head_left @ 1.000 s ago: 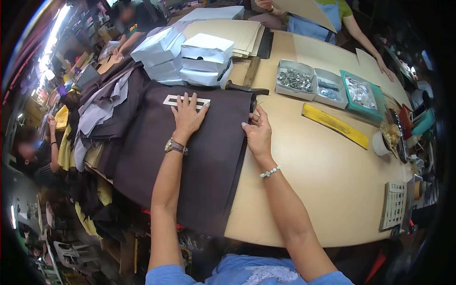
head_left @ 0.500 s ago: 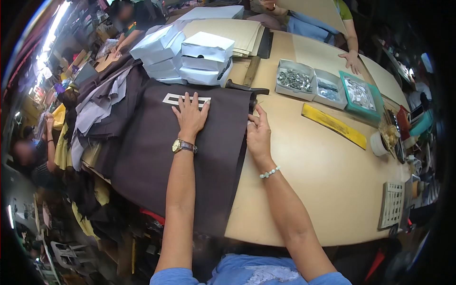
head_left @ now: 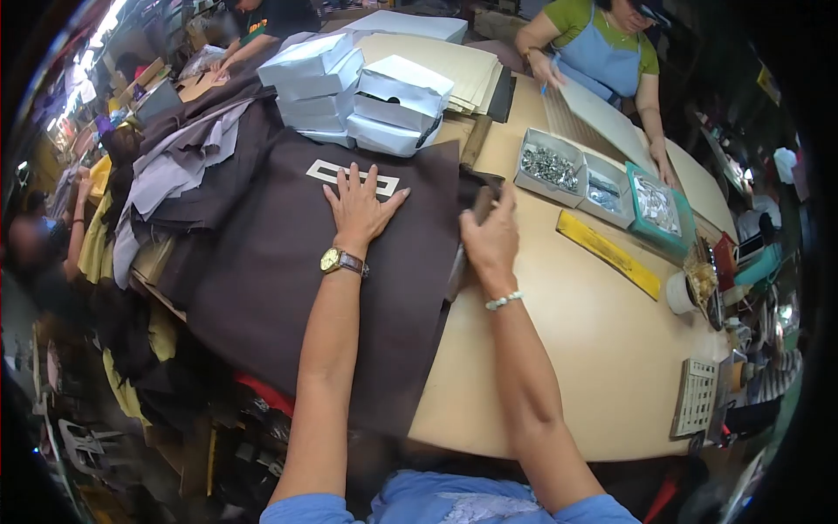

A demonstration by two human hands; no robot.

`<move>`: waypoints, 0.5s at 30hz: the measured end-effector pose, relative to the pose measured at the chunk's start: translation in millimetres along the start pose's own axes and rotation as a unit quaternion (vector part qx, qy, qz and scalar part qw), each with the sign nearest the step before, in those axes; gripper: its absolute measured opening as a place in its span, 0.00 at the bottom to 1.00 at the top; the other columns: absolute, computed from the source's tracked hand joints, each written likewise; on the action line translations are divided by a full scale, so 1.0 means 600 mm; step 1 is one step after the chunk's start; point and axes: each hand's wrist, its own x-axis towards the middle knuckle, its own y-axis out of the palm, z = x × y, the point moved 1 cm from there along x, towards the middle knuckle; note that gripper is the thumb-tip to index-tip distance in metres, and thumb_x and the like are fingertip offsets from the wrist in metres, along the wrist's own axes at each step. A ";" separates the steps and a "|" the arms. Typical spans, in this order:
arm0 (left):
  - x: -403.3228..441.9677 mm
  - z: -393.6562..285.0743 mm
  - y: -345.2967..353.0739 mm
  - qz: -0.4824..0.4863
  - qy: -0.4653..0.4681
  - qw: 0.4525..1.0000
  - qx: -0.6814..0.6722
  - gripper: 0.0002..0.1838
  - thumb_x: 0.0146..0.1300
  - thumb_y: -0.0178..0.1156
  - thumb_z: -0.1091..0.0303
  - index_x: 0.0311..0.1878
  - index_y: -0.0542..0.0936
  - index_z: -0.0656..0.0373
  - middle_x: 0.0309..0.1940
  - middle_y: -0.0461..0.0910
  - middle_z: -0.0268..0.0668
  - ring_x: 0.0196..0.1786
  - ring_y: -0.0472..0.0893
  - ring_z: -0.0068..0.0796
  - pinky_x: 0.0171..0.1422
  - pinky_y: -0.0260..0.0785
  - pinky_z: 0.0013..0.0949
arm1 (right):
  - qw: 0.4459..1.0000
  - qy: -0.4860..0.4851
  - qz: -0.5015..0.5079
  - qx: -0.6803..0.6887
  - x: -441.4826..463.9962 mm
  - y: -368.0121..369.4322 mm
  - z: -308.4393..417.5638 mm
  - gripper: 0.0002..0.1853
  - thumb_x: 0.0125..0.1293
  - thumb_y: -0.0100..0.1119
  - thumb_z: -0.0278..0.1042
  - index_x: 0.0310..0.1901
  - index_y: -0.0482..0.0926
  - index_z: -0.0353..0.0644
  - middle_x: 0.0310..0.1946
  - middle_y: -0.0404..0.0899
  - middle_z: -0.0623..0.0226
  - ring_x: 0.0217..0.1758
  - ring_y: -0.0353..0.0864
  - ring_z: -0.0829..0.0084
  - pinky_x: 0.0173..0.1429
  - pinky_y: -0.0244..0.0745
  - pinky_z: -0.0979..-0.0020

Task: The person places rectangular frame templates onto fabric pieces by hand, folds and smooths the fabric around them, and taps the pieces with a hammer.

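My left hand (head_left: 360, 210) lies open with fingers spread, pressing a white rectangular frame (head_left: 325, 177) with a slot against dark brown sheet material (head_left: 305, 288). Its fingertips cover part of the frame. At the sheet's right edge, my right hand (head_left: 494, 240) is closed round what looks like a hammer (head_left: 483, 203), with a dark head and brownish handle. Motion blur and the fingers hide part of this tool.
White boxes (head_left: 319, 74) are stacked beyond the sheet. Trays of metal pieces (head_left: 550, 166) and a yellow bar (head_left: 608, 253) lie to the right. Draped cloth (head_left: 188, 166) is at left. A co-worker (head_left: 602, 61) handles a pale board across the table.
My right hand has lifted the hammer and shifted right, turning it. My left hand stays on the frame. The co-worker opposite has lowered the board, and the camera view has shifted.
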 end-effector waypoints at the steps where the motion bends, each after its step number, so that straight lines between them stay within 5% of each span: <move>1: -0.001 0.001 0.000 -0.003 -0.001 1.000 -0.003 0.44 0.54 0.53 0.30 0.67 0.67 0.52 0.70 0.57 0.51 0.73 0.51 0.54 0.72 0.38 0.65 | 0.997 0.042 0.001 0.060 0.008 -0.012 -0.014 0.40 0.56 0.61 0.38 0.67 0.53 0.37 0.42 0.80 0.47 0.43 0.81 0.49 0.49 0.75 0.56; 3: -0.002 0.000 -0.005 0.010 -0.006 1.000 0.001 0.46 0.54 0.53 0.29 0.68 0.66 0.52 0.70 0.56 0.51 0.74 0.50 0.54 0.73 0.37 0.64 | 0.983 0.108 -0.016 0.145 0.016 -0.047 -0.013 0.34 0.57 0.62 0.36 0.64 0.59 0.37 0.39 0.80 0.50 0.40 0.82 0.55 0.47 0.74 0.59; 7: 0.000 -0.001 -0.003 0.018 -0.008 1.000 0.008 0.46 0.53 0.53 0.28 0.68 0.66 0.52 0.71 0.55 0.51 0.74 0.50 0.54 0.73 0.36 0.64 | 0.969 -0.013 -0.082 0.232 0.022 -0.097 0.040 0.26 0.59 0.64 0.33 0.57 0.69 0.35 0.38 0.79 0.56 0.37 0.79 0.67 0.44 0.74 0.69; 12: -0.003 0.001 0.001 -0.004 0.004 1.000 0.005 0.46 0.53 0.54 0.29 0.67 0.67 0.53 0.70 0.57 0.51 0.73 0.51 0.54 0.73 0.36 0.64 | 0.964 -0.143 -0.044 0.219 -0.007 -0.068 0.096 0.24 0.59 0.62 0.38 0.57 0.73 0.42 0.41 0.77 0.55 0.38 0.81 0.58 0.44 0.76 0.64; 15: -0.003 0.000 -0.004 0.006 0.009 1.000 0.008 0.45 0.54 0.52 0.29 0.67 0.67 0.54 0.70 0.56 0.52 0.74 0.50 0.54 0.72 0.36 0.64 | 0.982 -0.104 0.035 0.155 -0.025 -0.040 0.107 0.23 0.61 0.60 0.42 0.57 0.73 0.48 0.35 0.73 0.56 0.36 0.80 0.53 0.39 0.75 0.57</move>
